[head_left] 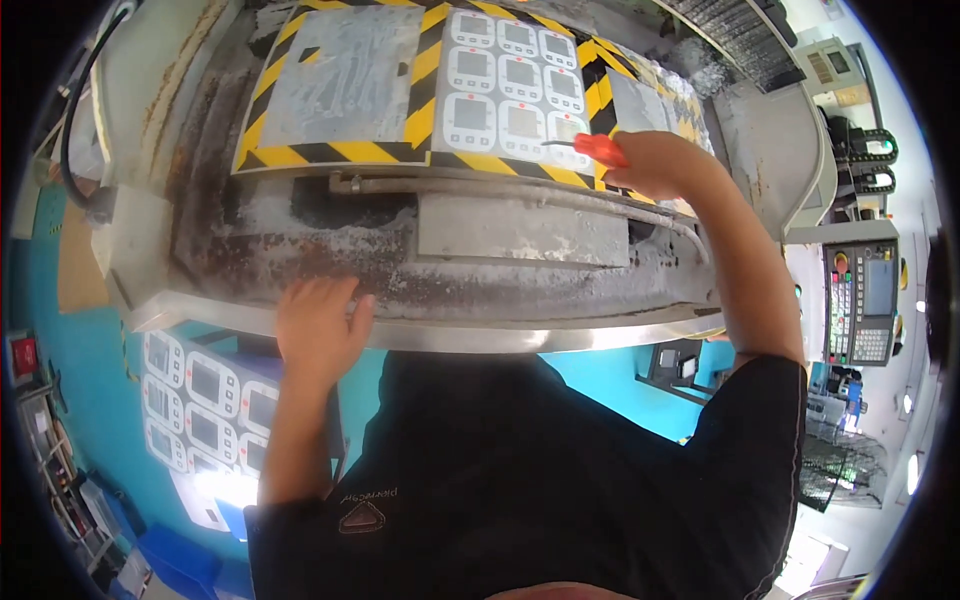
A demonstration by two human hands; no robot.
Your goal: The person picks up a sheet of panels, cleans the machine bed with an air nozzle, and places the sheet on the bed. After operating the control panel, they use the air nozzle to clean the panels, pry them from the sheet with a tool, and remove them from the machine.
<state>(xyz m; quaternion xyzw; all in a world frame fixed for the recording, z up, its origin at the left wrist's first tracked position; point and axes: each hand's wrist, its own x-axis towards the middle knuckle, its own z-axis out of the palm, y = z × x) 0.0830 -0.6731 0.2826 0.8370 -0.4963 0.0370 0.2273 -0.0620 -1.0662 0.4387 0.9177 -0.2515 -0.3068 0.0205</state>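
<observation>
Red at the handle, held the thin-shafted hand tool (598,149) in the curled right hand (657,165), with the tip over the lower-right panel (566,128) of the white sheet (497,97), contact unclear; probably called for a light, shallow touch. Rested the left hand (322,328), loosely spread and seemingly empty, at the metal rim (480,338). Counted one tool, nine panels.

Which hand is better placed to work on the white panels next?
Probably the right hand: it holds the red tool at the white panels. The left hand is farther away, by the metal front edge.
</observation>
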